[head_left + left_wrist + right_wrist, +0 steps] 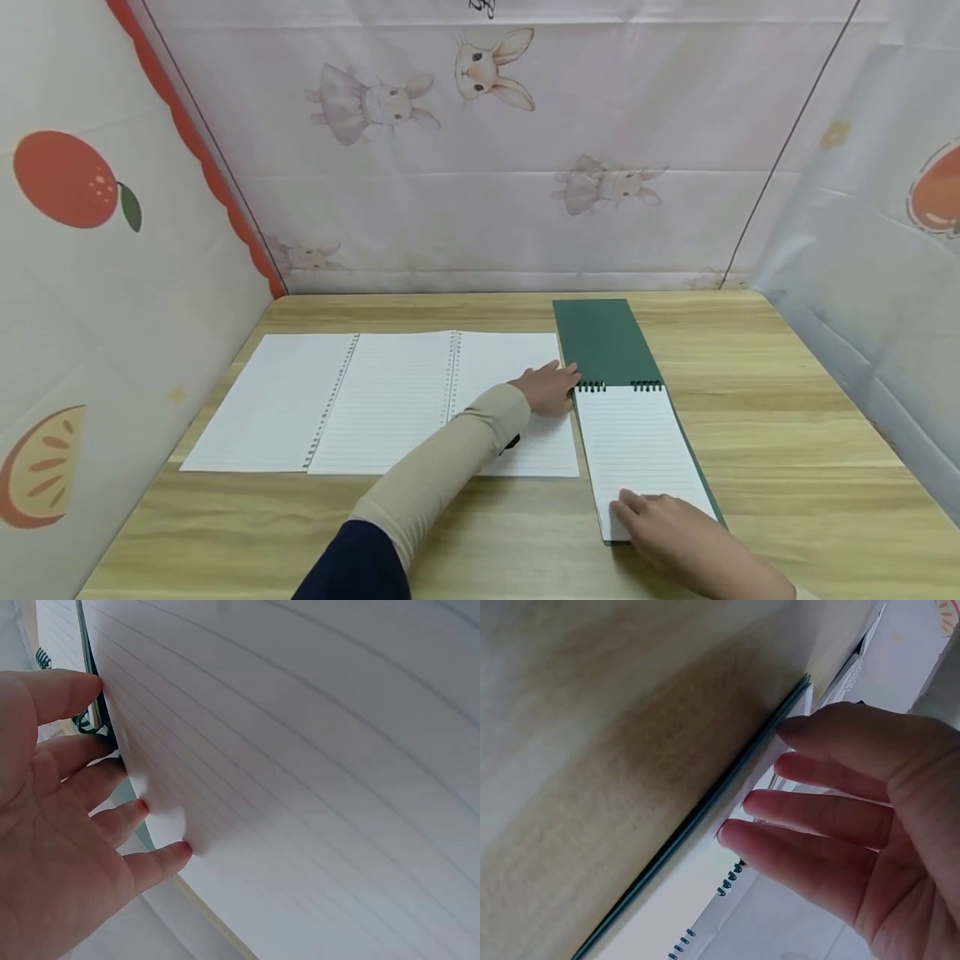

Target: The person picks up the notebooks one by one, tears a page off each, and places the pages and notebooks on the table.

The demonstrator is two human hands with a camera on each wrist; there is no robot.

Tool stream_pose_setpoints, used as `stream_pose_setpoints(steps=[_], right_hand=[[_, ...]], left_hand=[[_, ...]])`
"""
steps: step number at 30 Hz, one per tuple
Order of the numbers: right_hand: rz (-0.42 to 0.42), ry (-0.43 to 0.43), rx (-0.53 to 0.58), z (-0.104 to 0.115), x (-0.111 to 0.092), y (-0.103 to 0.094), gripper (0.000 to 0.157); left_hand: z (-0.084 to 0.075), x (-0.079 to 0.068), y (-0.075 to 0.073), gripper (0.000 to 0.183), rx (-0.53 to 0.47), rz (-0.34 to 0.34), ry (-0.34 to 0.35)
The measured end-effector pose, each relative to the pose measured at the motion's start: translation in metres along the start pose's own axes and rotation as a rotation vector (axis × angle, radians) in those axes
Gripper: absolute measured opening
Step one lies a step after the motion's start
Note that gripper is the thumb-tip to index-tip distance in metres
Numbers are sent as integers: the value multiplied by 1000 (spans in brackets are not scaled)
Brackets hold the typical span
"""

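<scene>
A green-covered spiral notepad (633,446) lies open on the table. Its green cover (603,342) is flipped away past the black coil, and a lined white page faces up. My left hand (546,388) reaches across, fingers extended, touching the notepad's left edge by the coil; the left wrist view shows some fingertips on a lined page (285,772). My right hand (675,529) rests at the notepad's lower end. In the right wrist view its thumb (840,735) touches the pad's edge and its fingers lie loosely on the white page.
To the left, white spiral notebooks (401,400) lie open side by side, their pages partly under my left forearm. The wooden table (795,467) extends right of the notepad. Printed cloth walls (420,217) enclose the back and both sides.
</scene>
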State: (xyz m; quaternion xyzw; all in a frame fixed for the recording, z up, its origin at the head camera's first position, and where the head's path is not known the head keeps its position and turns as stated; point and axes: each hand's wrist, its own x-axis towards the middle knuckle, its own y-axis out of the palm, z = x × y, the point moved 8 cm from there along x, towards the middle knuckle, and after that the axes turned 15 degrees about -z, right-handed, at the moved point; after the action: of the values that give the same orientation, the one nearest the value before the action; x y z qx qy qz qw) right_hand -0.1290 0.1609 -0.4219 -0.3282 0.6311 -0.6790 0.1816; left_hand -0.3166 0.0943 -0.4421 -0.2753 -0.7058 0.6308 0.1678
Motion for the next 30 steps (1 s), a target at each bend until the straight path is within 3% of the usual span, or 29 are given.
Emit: stream_pose_setpoints(steps=[5, 12, 19, 30], right_hand=[[-1, 26, 27, -1, 0, -3, 16], [-145, 7, -78, -2, 2, -16, 22], [-297, 103, -82, -11, 2, -32, 25], [-321, 249, -130, -18, 6, -42, 27]], left_hand=[[0, 3, 1, 53, 13, 5, -1], [-2, -1, -2, 52, 2, 14, -4], [-2, -3, -4, 52, 6, 4, 0], [-1, -4, -3, 53, -2, 5, 11]])
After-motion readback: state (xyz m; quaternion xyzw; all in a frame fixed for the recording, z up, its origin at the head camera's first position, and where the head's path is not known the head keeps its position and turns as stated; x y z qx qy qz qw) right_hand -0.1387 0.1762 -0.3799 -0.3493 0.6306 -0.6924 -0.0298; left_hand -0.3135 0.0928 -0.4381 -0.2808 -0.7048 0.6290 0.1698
